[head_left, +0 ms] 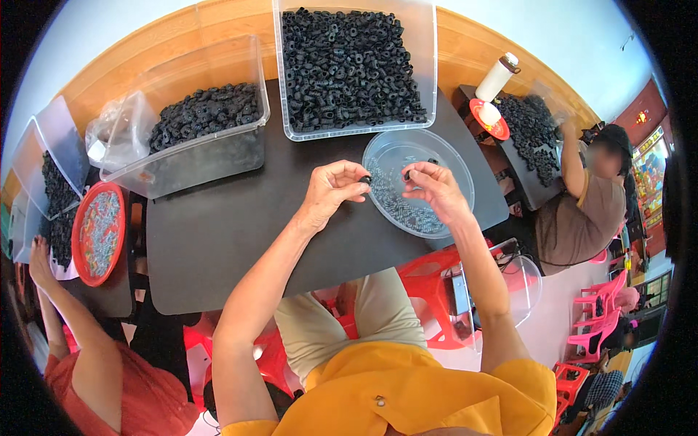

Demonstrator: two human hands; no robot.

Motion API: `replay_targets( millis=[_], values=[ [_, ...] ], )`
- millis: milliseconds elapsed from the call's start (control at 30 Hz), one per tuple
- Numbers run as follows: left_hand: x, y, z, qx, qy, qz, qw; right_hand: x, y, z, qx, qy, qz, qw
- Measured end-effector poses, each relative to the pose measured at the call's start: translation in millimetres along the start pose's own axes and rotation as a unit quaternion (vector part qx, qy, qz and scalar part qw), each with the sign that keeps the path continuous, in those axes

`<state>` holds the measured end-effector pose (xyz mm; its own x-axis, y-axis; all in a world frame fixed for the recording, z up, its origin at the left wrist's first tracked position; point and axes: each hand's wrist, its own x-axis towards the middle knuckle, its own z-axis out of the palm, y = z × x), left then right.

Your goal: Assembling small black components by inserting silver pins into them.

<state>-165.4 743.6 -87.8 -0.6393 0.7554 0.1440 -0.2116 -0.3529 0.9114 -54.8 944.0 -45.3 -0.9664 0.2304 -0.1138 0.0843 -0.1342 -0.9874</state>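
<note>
I pinch a small black plastic piece [365, 179] in my left hand [333, 190], just beyond the left rim of a round clear tray [396, 145].
At the fingertips of my right hand [440, 190], over the tray, a dark bit [408, 175] shows; whether they clamp it, I cannot tell. Small silvery pieces [403, 211] lie below; beyond, on the dark table [240, 225], a clear bin [356, 131] holds black tubular fittings [352, 65].

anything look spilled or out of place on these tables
On the right-hand table, black pieces lie loosely heaped, apparently straight on the tabletop, unlike those in the clear bin at the centre. That may be deliberate. The round clear tray shows nothing odd.
</note>
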Motion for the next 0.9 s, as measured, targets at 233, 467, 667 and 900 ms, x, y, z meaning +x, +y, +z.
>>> replay_targets(
  millis=[233, 467, 667, 900],
  values=[
    [-1.2, 0.4, 0.4, -0.008, -0.007, 0.006, 1.0, -1.9, -10.2, 43.4, -0.037, -0.017, -0.048, 0.998],
    [0.4, -3.5, 0.3, -0.014, -0.017, 0.019, 1.0, 4.3, -1.3, 51.3, -0.046, -0.022, -0.104, 0.993],
    [-0.1, -4.3, 1.4, -0.013, -0.012, 0.017, 1.0, 3.6, 3.0, 53.0, -0.071, -0.004, -0.106, 0.992],
    [0.0, -5.3, 1.5, -0.039, -0.021, 0.015, 0.999, -1.2, -7.4, 48.9, -0.045, -0.027, -0.043, 0.998]
  ],
)
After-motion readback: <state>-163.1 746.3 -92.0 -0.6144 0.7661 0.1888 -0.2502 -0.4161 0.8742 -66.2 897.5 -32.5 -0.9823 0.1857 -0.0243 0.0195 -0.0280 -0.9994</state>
